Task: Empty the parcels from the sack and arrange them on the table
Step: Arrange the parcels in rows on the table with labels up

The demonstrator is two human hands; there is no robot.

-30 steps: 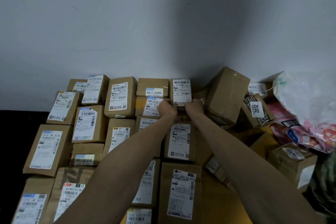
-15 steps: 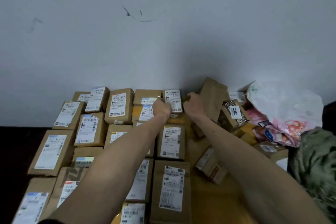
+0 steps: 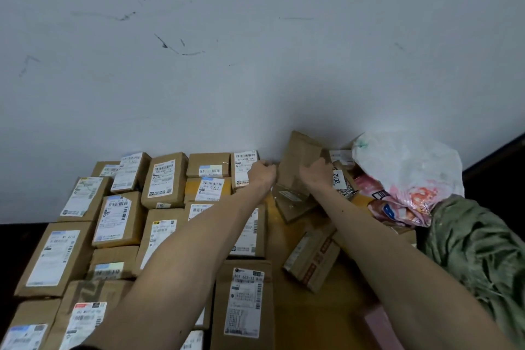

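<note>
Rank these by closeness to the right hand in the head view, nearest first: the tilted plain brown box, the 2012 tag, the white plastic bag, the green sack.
1. tilted plain brown box, under the right hand
2. 2012 tag, just right
3. white plastic bag, farther right
4. green sack, lower right

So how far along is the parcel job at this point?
Mostly done, it seems: labelled boxes sit in tidy rows on the left. In hand: the left hand touches the small back-row box, while the right hand grips a tilted brown box. Left: loose parcels and the plastic bags heaped on the right.
</note>
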